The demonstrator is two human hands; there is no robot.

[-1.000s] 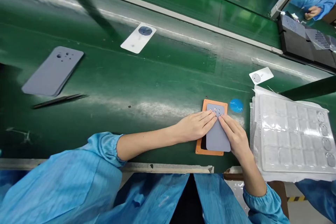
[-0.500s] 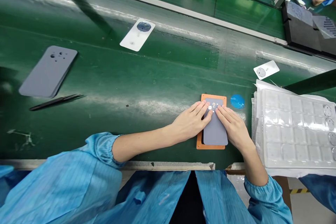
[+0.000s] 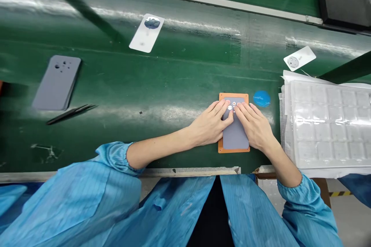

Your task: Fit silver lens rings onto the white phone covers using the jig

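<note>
A grey phone back cover [image 3: 235,135] with camera holes near its top lies over an orange plate [image 3: 233,150], whose rim shows around it. My left hand [image 3: 211,123] rests on the cover's upper left, its fingers stretched out and the thumb reaching inward. On the upper right, my right hand [image 3: 252,125] lies with its fingers extended flat on the cover. Small white and orange-ringed parts show at the holes between my fingertips. Just right of the plate is a round blue film [image 3: 261,98].
Grey covers [image 3: 58,85] lie stacked at the left, with black tweezers [image 3: 71,114] below. White cards [image 3: 147,34] [image 3: 300,58] with round pictures lie farther back. A clear compartment tray [image 3: 330,123] sits at the right, and a black box [image 3: 346,2] stands behind the rail.
The grey cover has shifted and now sits squarely within the orange plate; its lower edge stuck out skewed to the right before. My hands stay on it, the right fingers more spread. The view has shifted.
</note>
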